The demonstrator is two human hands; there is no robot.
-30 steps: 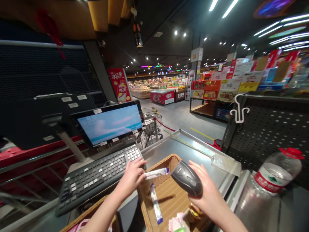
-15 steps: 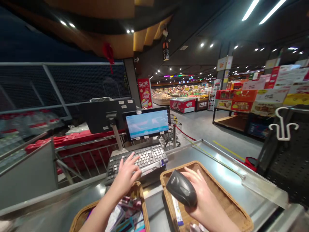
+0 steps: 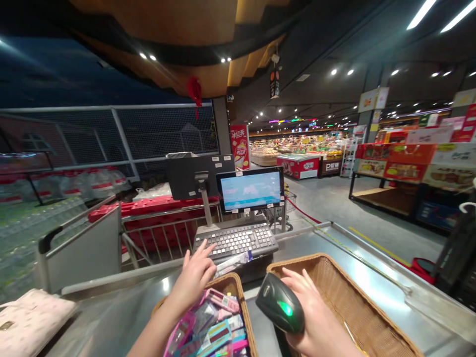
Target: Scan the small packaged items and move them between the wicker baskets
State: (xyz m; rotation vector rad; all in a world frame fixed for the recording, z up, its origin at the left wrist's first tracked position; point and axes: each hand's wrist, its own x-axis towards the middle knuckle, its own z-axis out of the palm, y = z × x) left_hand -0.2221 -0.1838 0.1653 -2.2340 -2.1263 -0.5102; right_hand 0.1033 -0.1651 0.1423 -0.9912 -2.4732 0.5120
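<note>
This is a supermarket checkout lane. A point-of-sale monitor is glowing blue on its pole above a keyboard, both standing at the edge of a long stainless-steel table. A handheld barcode scanner is showing a green light by two wicker baskets, one holding small coloured packets. Beyond the till, the sales floor is stretching away under rows of ceiling spotlights. A red chest freezer, shelves stacked with boxed goods, a red drinks banner and shopping trolleys are standing there. Blurred packs of bottled water are sitting stacked to the left.
</note>
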